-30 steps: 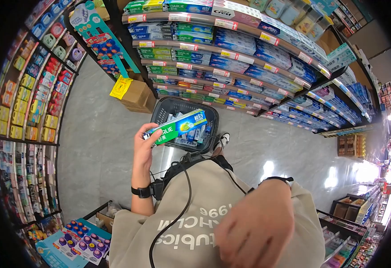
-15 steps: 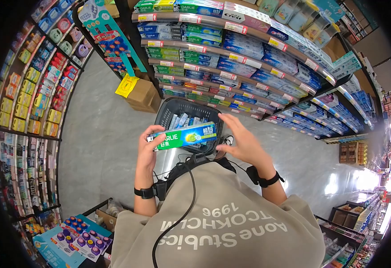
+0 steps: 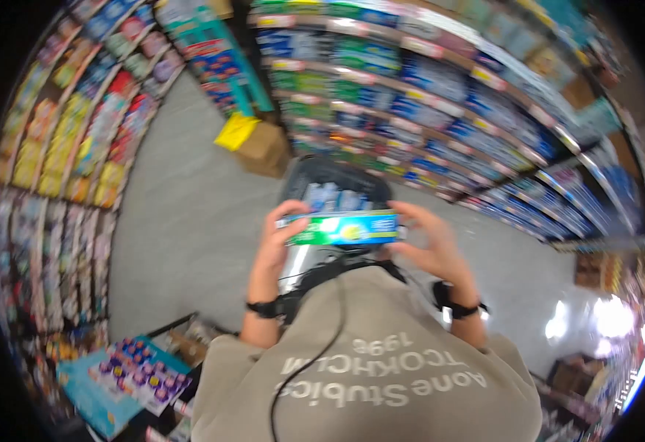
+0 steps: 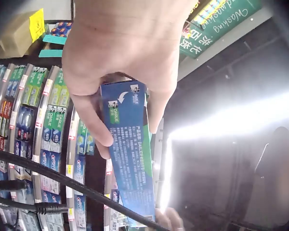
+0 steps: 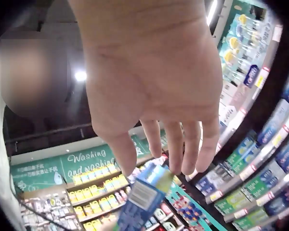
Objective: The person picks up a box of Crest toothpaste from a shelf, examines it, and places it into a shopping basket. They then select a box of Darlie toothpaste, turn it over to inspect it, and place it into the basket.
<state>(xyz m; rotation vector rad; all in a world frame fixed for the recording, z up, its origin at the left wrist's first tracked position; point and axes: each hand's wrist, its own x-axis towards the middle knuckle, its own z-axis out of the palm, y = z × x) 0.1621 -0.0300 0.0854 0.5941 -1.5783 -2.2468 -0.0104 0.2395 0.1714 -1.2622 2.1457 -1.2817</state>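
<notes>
In the head view my left hand (image 3: 275,236) grips one end of a green and blue Darlie toothpaste box (image 3: 348,230), held level over a dark basket (image 3: 304,173). The left wrist view shows the thumb and fingers on either side of the box (image 4: 130,154), its printed blue face showing. My right hand (image 3: 433,243) is at the other end, thumb and fingers spread around that end. Seen from the right wrist, its fingers (image 5: 176,144) are fairly straight, tips right at the box's barcode end (image 5: 142,197). Several toothpaste boxes (image 3: 333,197) lie in the basket.
Shelves of toothpaste (image 3: 425,88) rise just beyond the basket. A brown carton (image 3: 263,151) with a yellow sign stands to its left. More stocked shelves (image 3: 65,132) line the far left. A black cable (image 3: 304,365) hangs down the shirt front.
The right hand has come from in front of the shirt up to the box's free end. The box has turned from slanted to level. The head view has shifted and is now blurred.
</notes>
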